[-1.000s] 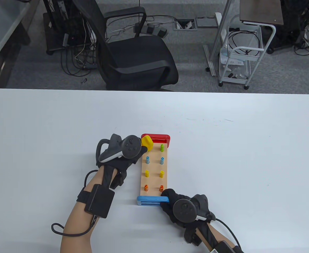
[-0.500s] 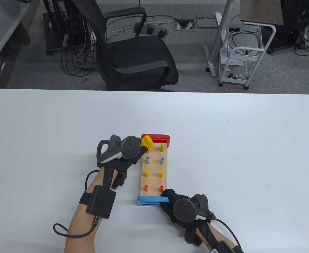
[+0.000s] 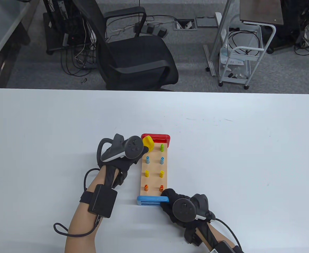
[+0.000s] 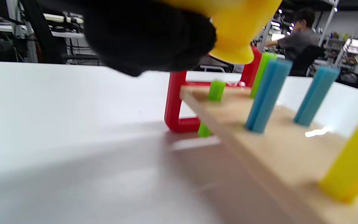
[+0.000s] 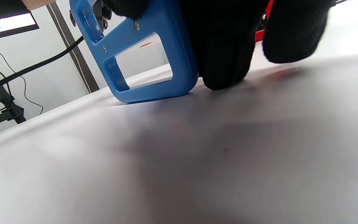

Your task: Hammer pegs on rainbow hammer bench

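The left hand [image 3: 123, 155] held the yellow hammer [image 3: 148, 143] above the far pegs; the right hand [image 3: 182, 208] gripped the bench's blue end [image 3: 150, 200].

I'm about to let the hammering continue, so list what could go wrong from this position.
1. The yellow hammer head hangs above the short green peg, with the taller green peg and blue peg close by; a skewed blow may clip those.
2. The right hand grips the blue end leg near the orange pegs; later blows there could hit fingers.
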`<action>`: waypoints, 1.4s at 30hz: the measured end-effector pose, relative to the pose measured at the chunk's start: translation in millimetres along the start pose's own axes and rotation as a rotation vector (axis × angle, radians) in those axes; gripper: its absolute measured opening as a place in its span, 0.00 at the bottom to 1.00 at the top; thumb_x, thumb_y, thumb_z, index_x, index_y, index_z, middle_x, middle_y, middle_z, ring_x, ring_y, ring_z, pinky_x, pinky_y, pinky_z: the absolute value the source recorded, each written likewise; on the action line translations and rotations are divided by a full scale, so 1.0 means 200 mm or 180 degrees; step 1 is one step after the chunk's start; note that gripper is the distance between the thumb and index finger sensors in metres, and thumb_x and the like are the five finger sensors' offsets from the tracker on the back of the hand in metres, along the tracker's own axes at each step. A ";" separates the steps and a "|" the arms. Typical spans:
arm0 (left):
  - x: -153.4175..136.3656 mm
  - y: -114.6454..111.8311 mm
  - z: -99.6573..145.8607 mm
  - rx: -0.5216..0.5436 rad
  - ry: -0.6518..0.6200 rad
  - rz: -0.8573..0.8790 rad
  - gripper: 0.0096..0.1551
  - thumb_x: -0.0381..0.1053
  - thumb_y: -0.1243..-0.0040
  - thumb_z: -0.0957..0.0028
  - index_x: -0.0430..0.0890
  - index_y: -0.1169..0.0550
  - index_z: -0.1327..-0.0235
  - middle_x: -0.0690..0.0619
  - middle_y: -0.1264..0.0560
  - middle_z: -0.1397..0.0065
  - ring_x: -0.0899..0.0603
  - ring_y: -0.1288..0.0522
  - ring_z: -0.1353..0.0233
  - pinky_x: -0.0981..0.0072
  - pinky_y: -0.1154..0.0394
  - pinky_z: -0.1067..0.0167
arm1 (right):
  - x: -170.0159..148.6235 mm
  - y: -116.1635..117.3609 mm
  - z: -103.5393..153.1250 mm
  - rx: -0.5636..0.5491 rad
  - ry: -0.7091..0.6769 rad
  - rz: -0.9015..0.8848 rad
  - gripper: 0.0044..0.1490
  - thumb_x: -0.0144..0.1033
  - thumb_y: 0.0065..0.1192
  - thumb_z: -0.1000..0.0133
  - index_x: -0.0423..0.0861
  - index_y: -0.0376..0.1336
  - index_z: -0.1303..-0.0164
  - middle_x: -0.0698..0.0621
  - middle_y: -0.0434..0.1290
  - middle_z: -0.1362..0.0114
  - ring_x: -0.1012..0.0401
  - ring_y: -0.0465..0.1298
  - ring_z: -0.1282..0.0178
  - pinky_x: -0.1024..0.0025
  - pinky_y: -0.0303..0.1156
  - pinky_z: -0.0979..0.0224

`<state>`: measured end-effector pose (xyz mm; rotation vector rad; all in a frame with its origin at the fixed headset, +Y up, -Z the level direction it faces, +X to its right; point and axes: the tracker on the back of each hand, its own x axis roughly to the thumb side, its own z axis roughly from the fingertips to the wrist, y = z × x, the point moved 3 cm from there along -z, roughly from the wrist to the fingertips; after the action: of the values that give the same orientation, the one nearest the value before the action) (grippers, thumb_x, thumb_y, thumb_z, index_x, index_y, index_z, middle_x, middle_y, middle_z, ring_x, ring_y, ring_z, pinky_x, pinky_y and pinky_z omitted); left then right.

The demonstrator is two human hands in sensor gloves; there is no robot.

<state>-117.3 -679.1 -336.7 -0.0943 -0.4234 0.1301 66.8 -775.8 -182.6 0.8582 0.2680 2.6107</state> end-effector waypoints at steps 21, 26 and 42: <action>-0.03 0.01 0.00 -0.0068 0.0085 -0.0080 0.41 0.65 0.63 0.43 0.39 0.27 0.31 0.48 0.14 0.54 0.45 0.14 0.67 0.63 0.19 0.70 | 0.00 0.00 0.00 0.0006 0.0008 -0.0004 0.33 0.40 0.41 0.32 0.35 0.41 0.27 0.33 0.69 0.25 0.41 0.74 0.34 0.34 0.67 0.32; -0.02 -0.11 -0.02 -0.0259 0.0097 -0.0556 0.41 0.66 0.65 0.45 0.41 0.27 0.33 0.52 0.13 0.57 0.48 0.13 0.70 0.66 0.17 0.72 | 0.00 0.00 0.00 0.0008 0.0003 -0.0006 0.33 0.40 0.41 0.32 0.35 0.41 0.27 0.33 0.69 0.25 0.41 0.74 0.34 0.34 0.68 0.32; -0.01 0.00 -0.02 -0.0068 0.0165 0.0023 0.41 0.65 0.62 0.43 0.39 0.27 0.31 0.47 0.14 0.54 0.44 0.14 0.67 0.61 0.19 0.69 | 0.00 0.00 0.00 0.0002 0.0004 -0.0004 0.33 0.40 0.41 0.32 0.35 0.41 0.27 0.33 0.69 0.26 0.41 0.74 0.34 0.34 0.68 0.32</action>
<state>-117.6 -679.3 -340.6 -0.1201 -0.3730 0.1299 66.4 -776.2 -182.6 0.8564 0.2696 2.6101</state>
